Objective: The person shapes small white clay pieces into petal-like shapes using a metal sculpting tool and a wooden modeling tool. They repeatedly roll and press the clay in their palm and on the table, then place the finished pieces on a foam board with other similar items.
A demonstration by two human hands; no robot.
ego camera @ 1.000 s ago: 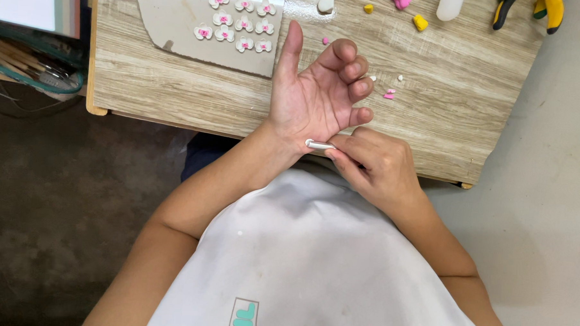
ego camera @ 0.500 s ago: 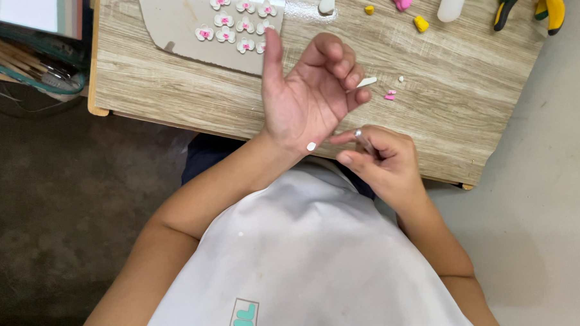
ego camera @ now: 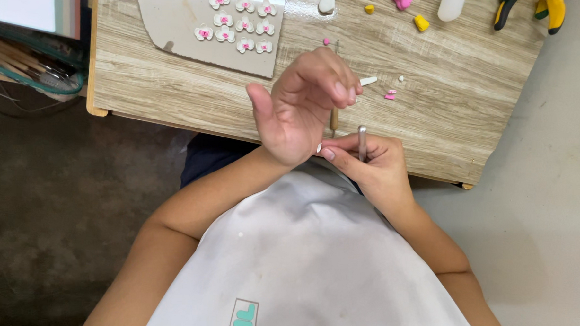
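Observation:
My left hand [ego camera: 301, 109] is raised palm-up over the wooden table's [ego camera: 177, 82] front edge, with its fingers curled in loosely. A tiny white clay bit [ego camera: 319, 146] sits at the heel of that palm. My right hand [ego camera: 376, 169] is just below and to the right. Its fingertips touch the bit, and it grips a thin metal-tipped modelling tool [ego camera: 361, 138]. A thin brown stick [ego camera: 334, 118] shows between the two hands; I cannot tell whether it is held.
A grey mat [ego camera: 173, 24] at the table's back carries several white flowers with pink centres [ego camera: 237, 23]. Loose clay bits lie around: a white sliver [ego camera: 368, 81], pink crumbs [ego camera: 390, 94], yellow pieces [ego camera: 421, 23], a white lump [ego camera: 326, 3]. Pliers [ego camera: 533, 7] lie far right, a tool box [ego camera: 36, 64] left.
My left hand's fingers have curled in from a flat open palm. My right hand has turned the tool upright and moved its fingertips onto the white bit.

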